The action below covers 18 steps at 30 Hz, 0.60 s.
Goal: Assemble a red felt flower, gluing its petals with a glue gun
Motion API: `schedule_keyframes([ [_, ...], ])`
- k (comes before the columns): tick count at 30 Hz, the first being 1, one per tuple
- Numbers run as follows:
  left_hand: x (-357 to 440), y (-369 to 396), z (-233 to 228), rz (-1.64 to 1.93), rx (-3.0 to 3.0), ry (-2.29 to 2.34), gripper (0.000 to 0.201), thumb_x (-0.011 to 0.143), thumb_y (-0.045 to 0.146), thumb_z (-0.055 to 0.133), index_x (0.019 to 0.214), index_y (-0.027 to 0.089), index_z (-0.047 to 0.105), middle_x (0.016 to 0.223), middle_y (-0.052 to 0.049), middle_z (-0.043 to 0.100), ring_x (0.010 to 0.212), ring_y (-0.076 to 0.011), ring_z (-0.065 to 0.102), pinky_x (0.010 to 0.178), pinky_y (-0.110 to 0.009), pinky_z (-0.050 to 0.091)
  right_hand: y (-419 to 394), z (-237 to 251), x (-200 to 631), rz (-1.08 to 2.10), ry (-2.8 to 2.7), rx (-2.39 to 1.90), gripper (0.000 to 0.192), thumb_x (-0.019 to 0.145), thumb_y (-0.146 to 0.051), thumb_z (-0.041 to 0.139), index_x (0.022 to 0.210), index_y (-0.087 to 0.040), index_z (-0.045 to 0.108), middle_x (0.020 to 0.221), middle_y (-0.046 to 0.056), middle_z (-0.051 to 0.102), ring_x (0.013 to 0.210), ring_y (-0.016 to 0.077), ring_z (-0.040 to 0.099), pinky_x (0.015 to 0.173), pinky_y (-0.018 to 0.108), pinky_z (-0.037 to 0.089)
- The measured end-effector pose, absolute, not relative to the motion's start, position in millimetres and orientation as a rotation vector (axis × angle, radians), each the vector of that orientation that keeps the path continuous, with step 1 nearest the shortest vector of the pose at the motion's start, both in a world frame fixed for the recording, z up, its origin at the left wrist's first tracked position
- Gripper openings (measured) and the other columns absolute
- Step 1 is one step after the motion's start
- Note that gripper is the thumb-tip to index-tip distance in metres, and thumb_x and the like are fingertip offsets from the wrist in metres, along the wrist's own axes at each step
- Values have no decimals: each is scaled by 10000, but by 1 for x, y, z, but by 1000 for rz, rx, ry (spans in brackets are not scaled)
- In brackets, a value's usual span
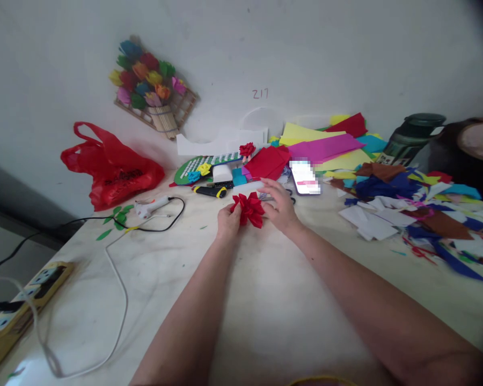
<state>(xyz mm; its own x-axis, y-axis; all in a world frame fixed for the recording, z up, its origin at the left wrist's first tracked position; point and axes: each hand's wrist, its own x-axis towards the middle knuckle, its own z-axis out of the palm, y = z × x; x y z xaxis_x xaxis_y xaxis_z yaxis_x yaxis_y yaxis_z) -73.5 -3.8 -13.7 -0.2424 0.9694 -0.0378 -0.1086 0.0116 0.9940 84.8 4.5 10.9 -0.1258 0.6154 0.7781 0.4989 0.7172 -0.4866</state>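
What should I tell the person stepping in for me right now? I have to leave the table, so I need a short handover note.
Left hand: fingers closed on the red paper flower, holding it just above the table.
Right hand: at the flower's right side, fingers spread, touching or nearly touching its petals.
Nearby: phone and red paper sheets just behind the hands; glue gun to the left; paper scraps to the right.
Done: the flower already has a full head of folded petals.
Left: I cannot tell whether it needs more; no stem shows on it.
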Motion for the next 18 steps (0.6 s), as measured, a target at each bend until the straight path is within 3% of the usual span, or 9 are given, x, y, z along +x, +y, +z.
schedule_keyframes([
  [4,-75,-3,-13,1465,1061,1425,374,680,507,676,694,138,622,498,18,522,447,-105,455,443,-225,325,-5,20,84,28,-1752,-942,187,820,-274,482,899,-211,639,916,68,678,865,229,598,856,409,414],
  [7,-75,-5,-10,1473,1068,1453,357,703,495,659,676,141,615,487,25,506,438,-97,429,448,-224,326,-11,24,79,-69,-1891,-937,197,830,-346,509,826,-207,649,838,57,679,809,224,564,830,414,382],
  [10,-74,-7,-7,1492,1093,1473,336,731,476,630,668,145,617,497,20,517,450,-100,428,461,-223,336,-16,25,75,-166,-2012,-927,177,776,-373,597,809,-211,662,1007,70,670,886,245,539,855,439,364],
  [14,-71,-9,-5,1512,1143,1515,293,729,435,635,668,148,635,524,5,555,482,-111,456,482,-224,338,-20,24,70,-216,-2121,-914,120,731,-283,642,820,-207,669,1328,84,530,1083,292,492,993,501,305],
  [18,-69,-9,-7,1504,1160,1566,280,730,420,642,625,161,626,494,7,531,494,-120,457,494,-231,322,-19,20,66,-208,-2114,-949,69,745,-212,612,782,-205,670,1327,88,535,1146,290,475,1042,518,277],
])
